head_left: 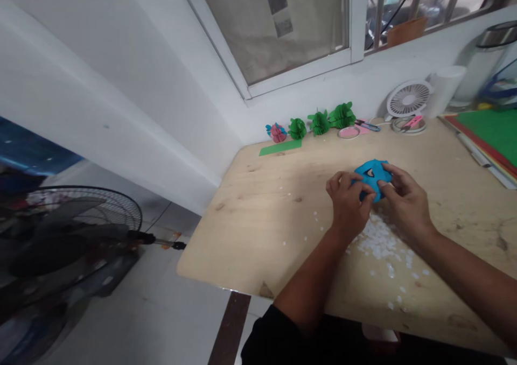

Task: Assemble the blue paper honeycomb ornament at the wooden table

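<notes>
Between both hands is a blue paper piece [372,172], held just above the wooden table; it has a small dark-edged gap in it. My left hand [350,192] closes on its left and lower edge with bent fingers. On the right side, my right hand [404,192] pinches it, thumb in front and fingers at the upper edge. The piece's far side is hidden. Under and in front of the hands, small white paper bits [382,238] are scattered over the table [258,214].
Along the wall stand green paper figures [320,123], a pink-and-blue paper figure [278,132] and a green strip [280,148]. A cutter [368,125], tape rolls, a small white fan [410,98] and coloured sheets [493,133] lie toward the right. A large fan [81,230] stands left of the table.
</notes>
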`<action>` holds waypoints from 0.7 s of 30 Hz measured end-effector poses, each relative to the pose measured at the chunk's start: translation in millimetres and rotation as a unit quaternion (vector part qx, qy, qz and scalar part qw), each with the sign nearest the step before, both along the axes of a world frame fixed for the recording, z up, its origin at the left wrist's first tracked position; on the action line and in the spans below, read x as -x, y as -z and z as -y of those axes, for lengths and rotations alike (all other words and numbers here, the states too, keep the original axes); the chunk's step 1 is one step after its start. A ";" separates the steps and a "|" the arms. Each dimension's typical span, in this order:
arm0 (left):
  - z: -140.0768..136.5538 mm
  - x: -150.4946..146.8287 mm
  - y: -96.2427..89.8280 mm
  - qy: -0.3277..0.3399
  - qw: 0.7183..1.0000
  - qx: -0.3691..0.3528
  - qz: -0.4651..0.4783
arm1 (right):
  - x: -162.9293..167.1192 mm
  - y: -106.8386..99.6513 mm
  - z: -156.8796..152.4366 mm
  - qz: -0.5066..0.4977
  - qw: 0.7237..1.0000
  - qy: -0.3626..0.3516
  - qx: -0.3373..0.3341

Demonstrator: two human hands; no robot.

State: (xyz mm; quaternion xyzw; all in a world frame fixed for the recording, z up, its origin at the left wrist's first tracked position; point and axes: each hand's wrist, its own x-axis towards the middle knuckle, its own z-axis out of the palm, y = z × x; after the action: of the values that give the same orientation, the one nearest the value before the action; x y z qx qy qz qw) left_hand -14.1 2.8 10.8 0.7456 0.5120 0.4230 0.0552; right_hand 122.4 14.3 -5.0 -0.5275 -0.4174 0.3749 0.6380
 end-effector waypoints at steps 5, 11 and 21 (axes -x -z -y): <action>5.9 0.5 -5.5 0.073 0.996 -0.037 -0.024 | -5.6 -0.2 -5.4 -0.014 1.000 0.024 -0.013; 3.3 1.2 -3.4 0.083 0.995 -0.046 -0.030 | -8.4 -1.7 -6.6 -0.014 0.999 0.028 -0.009; -3.1 2.9 8.5 -0.023 0.997 -0.076 -0.013 | -3.1 -4.6 -4.0 -0.034 0.999 0.024 -0.012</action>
State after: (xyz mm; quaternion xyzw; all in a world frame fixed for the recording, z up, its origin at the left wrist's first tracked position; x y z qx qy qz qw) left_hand -17.1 6.0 2.3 0.7412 0.4961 0.4519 -0.0176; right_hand 125.5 18.2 -0.4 -0.5164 -0.3872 0.3724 0.6668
